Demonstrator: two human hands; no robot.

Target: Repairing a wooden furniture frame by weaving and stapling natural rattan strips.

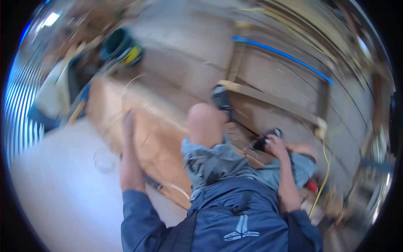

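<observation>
Motion blurs the whole view. My left hand [129, 119] reaches forward over a long tan-brown sheet or panel [157, 134]; its fingers look stretched out, with nothing visible in them. Whether it touches the sheet is unclear. My right hand [276, 147] is by my bent right leg, against a black shoe-like thing [265, 140]. Its fingers are too smeared to show a grip. Between the hands is my bare left knee [205, 122], with a black shoe [221, 100] beyond it.
A pale flat surface [71, 176] lies at left. Beyond it stands a dark green bucket [117, 44] with a yellow patch. Ahead right is a wooden frame [277, 101] with a blue strip [285, 59]. A yellow cord [325, 176] runs along the right.
</observation>
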